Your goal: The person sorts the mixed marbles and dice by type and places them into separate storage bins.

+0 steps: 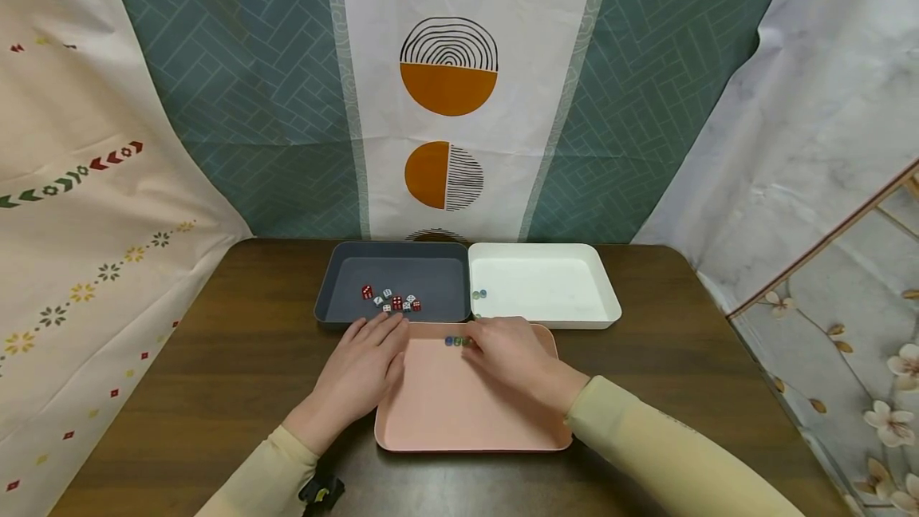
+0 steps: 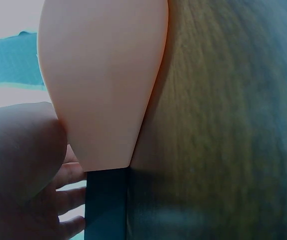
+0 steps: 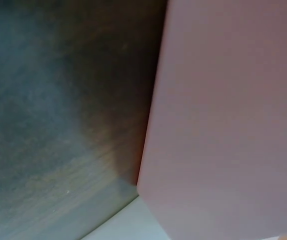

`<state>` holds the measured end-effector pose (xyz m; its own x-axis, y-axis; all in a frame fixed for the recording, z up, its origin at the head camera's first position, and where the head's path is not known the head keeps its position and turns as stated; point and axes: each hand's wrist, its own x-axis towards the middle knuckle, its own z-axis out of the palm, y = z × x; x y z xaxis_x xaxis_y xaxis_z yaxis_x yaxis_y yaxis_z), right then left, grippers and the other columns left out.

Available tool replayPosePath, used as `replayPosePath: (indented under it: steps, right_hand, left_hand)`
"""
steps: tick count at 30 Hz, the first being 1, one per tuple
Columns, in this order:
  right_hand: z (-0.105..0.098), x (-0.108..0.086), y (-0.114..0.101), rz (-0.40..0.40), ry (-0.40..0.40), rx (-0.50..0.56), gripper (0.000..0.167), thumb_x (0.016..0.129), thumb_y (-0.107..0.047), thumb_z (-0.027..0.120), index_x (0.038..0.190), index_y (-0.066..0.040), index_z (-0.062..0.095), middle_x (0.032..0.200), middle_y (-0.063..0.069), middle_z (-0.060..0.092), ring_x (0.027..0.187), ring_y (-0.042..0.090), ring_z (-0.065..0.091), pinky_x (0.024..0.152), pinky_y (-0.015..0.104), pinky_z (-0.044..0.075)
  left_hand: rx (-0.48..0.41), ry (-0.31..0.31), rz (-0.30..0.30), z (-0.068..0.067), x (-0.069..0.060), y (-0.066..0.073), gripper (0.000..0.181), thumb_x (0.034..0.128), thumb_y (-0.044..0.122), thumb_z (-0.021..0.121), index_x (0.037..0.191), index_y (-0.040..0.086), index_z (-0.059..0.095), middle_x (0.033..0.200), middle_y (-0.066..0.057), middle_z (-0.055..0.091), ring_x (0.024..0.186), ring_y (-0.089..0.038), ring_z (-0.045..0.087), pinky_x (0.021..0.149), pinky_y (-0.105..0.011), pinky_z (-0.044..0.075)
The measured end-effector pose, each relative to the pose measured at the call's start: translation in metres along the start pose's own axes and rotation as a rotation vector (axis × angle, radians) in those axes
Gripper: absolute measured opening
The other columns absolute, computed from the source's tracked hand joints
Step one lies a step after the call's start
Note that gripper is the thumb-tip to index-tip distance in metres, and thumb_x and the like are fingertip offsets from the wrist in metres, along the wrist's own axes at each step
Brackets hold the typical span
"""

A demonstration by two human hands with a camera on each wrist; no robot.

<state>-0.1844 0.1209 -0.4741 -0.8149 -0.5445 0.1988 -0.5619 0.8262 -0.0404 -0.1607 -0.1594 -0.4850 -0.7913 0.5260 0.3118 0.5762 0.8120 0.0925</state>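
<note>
My left hand (image 1: 364, 365) lies over the far left corner of the pink tray (image 1: 459, 421), fingers extended toward the dark grey tray (image 1: 337, 286). In the left wrist view its fingers (image 2: 71, 200) show beside the dark tray's wall. My right hand (image 1: 513, 353) reaches over the pink tray's far side with bent fingers. Its fingertips are at the right end of a short row of small blue and green glass beads (image 1: 457, 341). Whether they pinch a bead is hidden. The right wrist view shows mainly the pink tray's outer side (image 3: 223, 120).
Several red and white dice (image 1: 397, 303) lie in the dark grey tray. Beside it stands a white tray (image 1: 553, 286), with small glass beads (image 1: 479, 294) near its left wall. All three trays touch or nearly touch on a brown wooden table (image 1: 668, 405). Patterned cloths (image 1: 273, 102) hang behind.
</note>
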Motion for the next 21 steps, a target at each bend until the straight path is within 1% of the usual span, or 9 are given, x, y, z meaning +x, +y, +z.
replayPosePath:
  steps: [8, 12, 16, 21]
  right_hand:
    - [-0.0006, 0.0015, -0.001, -0.018, -0.004, -0.009, 0.017, 0.1, -0.029, 0.086, 0.115, -0.022, 0.083, 0.087, -0.01, 0.076, 0.073, 0.005, 0.066, 0.065, 0.031, 0.058]
    - [-0.0004, 0.0015, -0.0009, -0.035, 0.0, -0.006, 0.013, 0.1, -0.025, 0.085, 0.112, -0.021, 0.082, 0.091, -0.009, 0.078, 0.077, 0.007, 0.071, 0.067, 0.032, 0.06]
    - [0.0, 0.0014, -0.0007, -0.044, -0.001, -0.014, 0.01, 0.1, -0.023, 0.085, 0.109, -0.022, 0.082, 0.091, -0.01, 0.078, 0.078, 0.008, 0.072, 0.066, 0.032, 0.06]
    - [-0.0002, 0.0007, -0.0006, -0.037, -0.004, -0.02, 0.008, 0.1, -0.023, 0.085, 0.107, -0.023, 0.081, 0.087, -0.011, 0.076, 0.076, 0.008, 0.071, 0.063, 0.032, 0.059]
  left_hand:
    - [-0.004, 0.005, 0.002, 0.0, 0.0001, -0.0002, 0.051, 0.1058, 0.021, 0.072, 0.152, 0.001, 0.064, 0.158, -0.017, 0.061, 0.146, -0.043, 0.055, 0.123, -0.063, 0.039]
    - [-0.001, 0.009, 0.001, -0.0005, 0.0, 0.0003, 0.051, 0.1058, 0.021, 0.072, 0.152, 0.0, 0.065, 0.157, -0.018, 0.061, 0.146, -0.043, 0.056, 0.123, -0.063, 0.039]
    - [0.005, 0.006, -0.003, -0.0005, -0.0001, 0.0006, 0.051, 0.1058, 0.021, 0.072, 0.152, 0.001, 0.065, 0.158, -0.017, 0.061, 0.146, -0.042, 0.056, 0.123, -0.063, 0.039]
    - [0.009, 0.002, -0.005, -0.001, -0.0003, 0.0012, 0.05, 0.1059, 0.021, 0.072, 0.152, 0.001, 0.065, 0.158, -0.017, 0.061, 0.146, -0.042, 0.055, 0.123, -0.063, 0.039]
